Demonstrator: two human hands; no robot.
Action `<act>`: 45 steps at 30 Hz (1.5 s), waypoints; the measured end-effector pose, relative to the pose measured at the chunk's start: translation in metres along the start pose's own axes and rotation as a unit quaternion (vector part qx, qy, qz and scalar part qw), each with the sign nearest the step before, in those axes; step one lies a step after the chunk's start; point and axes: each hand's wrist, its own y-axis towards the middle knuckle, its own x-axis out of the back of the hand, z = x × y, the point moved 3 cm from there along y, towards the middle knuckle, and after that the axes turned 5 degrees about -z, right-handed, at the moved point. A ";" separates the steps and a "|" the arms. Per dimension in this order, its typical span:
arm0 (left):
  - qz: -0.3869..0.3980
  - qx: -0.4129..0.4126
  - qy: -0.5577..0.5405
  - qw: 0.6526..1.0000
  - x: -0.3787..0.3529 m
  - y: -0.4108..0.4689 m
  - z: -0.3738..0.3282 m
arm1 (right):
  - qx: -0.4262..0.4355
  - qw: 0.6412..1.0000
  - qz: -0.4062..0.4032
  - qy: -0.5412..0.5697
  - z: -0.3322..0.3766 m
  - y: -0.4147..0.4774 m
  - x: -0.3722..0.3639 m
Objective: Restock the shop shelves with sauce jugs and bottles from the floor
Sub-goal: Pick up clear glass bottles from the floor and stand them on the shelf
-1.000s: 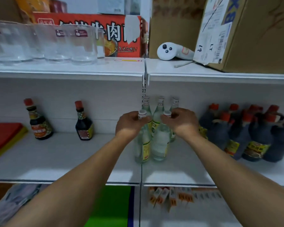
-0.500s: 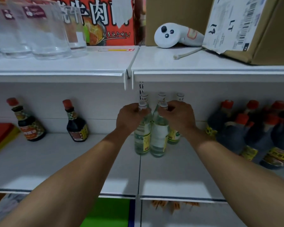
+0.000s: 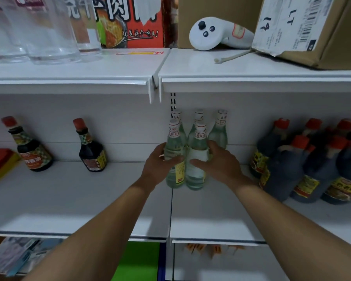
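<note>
- Left hand [image 3: 158, 167]: fingers and thumb curl round the body of the front-left bottle [image 3: 175, 176].
- Right hand [image 3: 219, 165]: same wrap grip on the front-right bottle [image 3: 196, 178], thumb across its front.
- Both clear bottles stand upright on the middle shelf [image 3: 89, 197], at the panel joint, touching each other. Bases look down on the shelf; can't confirm full weight is off the hands.
- Back row [image 3: 221, 130]: three more clear bottles stand just behind the held pair, against the back wall.
- Dark jugs [image 3: 284, 171] sit grouped on the right of the same shelf, and two small dark bottles [image 3: 91, 151] stand apart on the left.
- Read on progress: well into the restock, and this pair is placed but not yet released. Step in hand looks like squaring them up against the back row.
- Left to do: let go, then fetch more. Shelf surface shows between the small dark bottles and the clear group, so there is room for more.
- The floor is out of view, so I can't tell how much stock remains.
</note>
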 end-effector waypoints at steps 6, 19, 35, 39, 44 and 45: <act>0.008 -0.016 0.006 1.000 -0.002 -0.002 0.001 | 0.000 1.000 -0.004 -0.029 0.000 0.002 -0.007; 0.010 -0.010 0.092 0.996 0.005 -0.024 0.013 | -0.021 0.999 -0.027 -0.003 0.002 -0.019 -0.001; 0.041 -0.081 0.338 0.937 0.059 -0.160 0.047 | -0.024 0.997 -0.045 -0.062 0.061 -0.110 -0.012; 0.068 -0.081 0.350 0.931 0.068 -0.195 0.075 | -0.023 0.998 -0.023 -0.053 0.067 -0.147 -0.034; 0.124 -0.036 0.385 0.914 0.077 -0.232 0.135 | -0.043 0.998 -0.003 -0.054 0.058 -0.188 -0.062; 0.133 -0.023 0.389 0.911 0.078 -0.239 0.149 | -0.045 0.997 0.003 -0.055 0.054 -0.196 -0.069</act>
